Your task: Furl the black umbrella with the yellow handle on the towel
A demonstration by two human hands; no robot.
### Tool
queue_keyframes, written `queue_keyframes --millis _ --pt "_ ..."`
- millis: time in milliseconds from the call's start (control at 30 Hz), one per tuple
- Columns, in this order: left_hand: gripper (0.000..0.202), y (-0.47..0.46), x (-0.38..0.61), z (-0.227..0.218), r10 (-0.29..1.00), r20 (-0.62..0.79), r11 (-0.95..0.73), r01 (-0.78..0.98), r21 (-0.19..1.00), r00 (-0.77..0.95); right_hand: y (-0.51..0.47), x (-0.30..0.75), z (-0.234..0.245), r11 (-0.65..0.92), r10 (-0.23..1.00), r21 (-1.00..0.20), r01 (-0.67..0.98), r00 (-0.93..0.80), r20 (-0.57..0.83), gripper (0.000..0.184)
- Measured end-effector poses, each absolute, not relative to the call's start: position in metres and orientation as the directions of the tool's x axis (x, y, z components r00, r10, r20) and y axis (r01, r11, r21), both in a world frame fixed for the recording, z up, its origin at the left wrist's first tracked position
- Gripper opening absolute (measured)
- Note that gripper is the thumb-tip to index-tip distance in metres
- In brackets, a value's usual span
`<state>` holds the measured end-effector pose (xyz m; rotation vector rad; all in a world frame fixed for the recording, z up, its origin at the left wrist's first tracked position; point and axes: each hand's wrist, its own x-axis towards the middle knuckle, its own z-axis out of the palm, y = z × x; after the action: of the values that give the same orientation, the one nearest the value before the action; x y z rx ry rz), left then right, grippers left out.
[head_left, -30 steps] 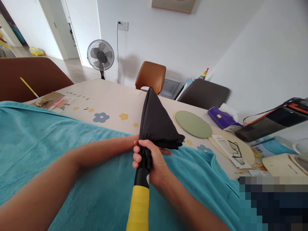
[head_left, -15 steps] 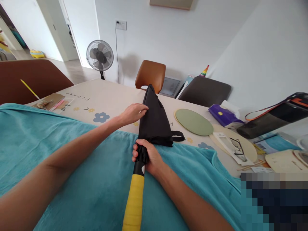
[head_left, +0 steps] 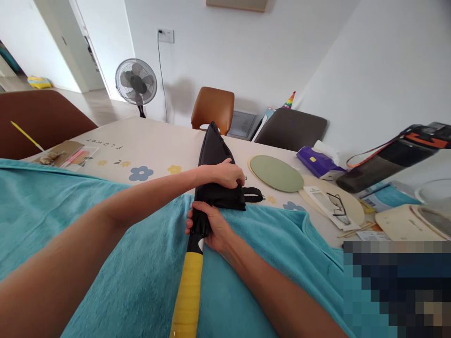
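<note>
A furled black umbrella (head_left: 213, 152) lies pointing away from me over the table edge, its handle (head_left: 187, 286) wrapped in yellow tape. My right hand (head_left: 213, 225) is closed around the gathered black part just above the handle. Across the canopy reaches my left hand (head_left: 229, 173), its fingers curled down at the right edge of the fabric; the fingertips are partly hidden. A black strap loop (head_left: 253, 194) sticks out to the right from the canopy's lower edge. Under the umbrella spreads a teal blanket (head_left: 141, 263).
On the right of the table (head_left: 169, 141) are a green oval mat (head_left: 276, 173), a purple tissue pack (head_left: 317, 162), a dark bottle (head_left: 380, 162) and glasses (head_left: 337, 206). A pencil packet (head_left: 79, 157) lies left. Beyond stand a fan (head_left: 136, 82) and chairs (head_left: 213, 108).
My left hand has moved from the canopy's left edge across to its right side, nearer the strap. My right hand keeps its grip. The whole view has shifted slightly.
</note>
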<state>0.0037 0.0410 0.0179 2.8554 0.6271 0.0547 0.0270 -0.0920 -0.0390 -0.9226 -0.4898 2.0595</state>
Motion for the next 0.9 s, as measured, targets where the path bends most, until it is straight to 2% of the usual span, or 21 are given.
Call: queue_keyframes --millis 133,200,267,333,433,533,600,700,800,900 --pt "0.029 0.039 -0.007 0.025 0.431 0.231 -0.897 0.384 0.22 0.872 -0.092 0.027 -0.038 -0.604 0.797 -0.608 -0.516 -0.39 -0.461 0.009" --pt "0.027 0.032 -0.016 0.032 0.479 0.352 -0.875 0.407 0.261 0.804 -0.092 0.027 -0.037 -0.608 0.794 -0.604 -0.516 -0.389 -0.467 0.008" --pt "0.026 0.025 -0.029 0.04 0.559 0.445 -0.825 0.414 0.385 0.699 -0.091 0.027 -0.037 -0.611 0.792 -0.6 -0.517 -0.392 -0.469 0.008" --pt "0.025 0.021 -0.046 0.046 0.648 0.492 -0.744 0.348 0.57 0.581 -0.091 0.027 -0.038 -0.615 0.789 -0.595 -0.517 -0.401 -0.466 0.01" --pt "0.02 0.025 -0.082 0.045 0.788 0.484 -0.579 0.19 0.793 0.382 -0.091 0.028 -0.041 -0.617 0.787 -0.587 -0.525 -0.42 -0.451 0.015" --pt "0.014 0.037 -0.12 0.029 0.918 0.388 -0.396 0.117 0.911 0.085 -0.09 0.028 -0.043 -0.6 0.799 -0.592 -0.538 -0.431 -0.419 0.022" --pt "0.011 0.044 -0.141 0.014 0.958 0.283 -0.281 0.03 0.959 -0.055 -0.09 0.027 -0.044 -0.585 0.81 -0.604 -0.541 -0.431 -0.398 0.025" --pt "0.009 0.048 -0.156 0.003 0.982 0.169 -0.176 -0.093 0.98 -0.084 -0.089 0.028 -0.043 -0.581 0.813 -0.611 -0.538 -0.424 -0.399 0.025" --pt "0.008 0.044 -0.157 0.009 0.976 0.207 -0.214 -0.124 0.969 -0.07 -0.09 0.028 -0.041 -0.615 0.788 -0.608 -0.502 -0.419 -0.451 0.023" --pt "0.008 0.041 -0.158 0.016 0.966 0.258 -0.257 -0.041 0.965 0.006 -0.091 0.03 -0.039 -0.64 0.768 -0.615 -0.461 -0.412 -0.491 0.024"
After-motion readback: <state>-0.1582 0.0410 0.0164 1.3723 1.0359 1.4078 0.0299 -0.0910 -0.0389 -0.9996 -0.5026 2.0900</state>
